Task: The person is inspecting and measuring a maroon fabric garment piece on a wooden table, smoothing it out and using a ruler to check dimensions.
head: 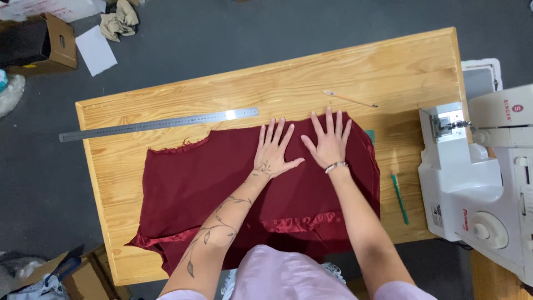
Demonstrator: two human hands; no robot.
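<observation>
Dark red fabric [211,189] lies spread across a pale wooden table [355,66], its near edge hanging over the table's front and showing a shinier underside. Left hand [272,153] rests palm down on the cloth near its far edge, fingers fully spread and straight, gripping nothing. Right hand [329,141] lies just beside it, likewise flat and splayed, fingertips reaching the cloth's far edge; a bracelet sits at the wrist. Both hands press on the cloth and close on nothing. A long steel ruler [158,124] lies on the bare wood beyond the fabric, to the left, apart from it. A pencil [351,99] lies on the wood beyond the right hand. A green pen [399,197] lies on the table to the right of the cloth, near a white sewing machine [483,183] standing at the table's right end. Cardboard boxes [53,41] and paper sit on the grey floor, well apart.
</observation>
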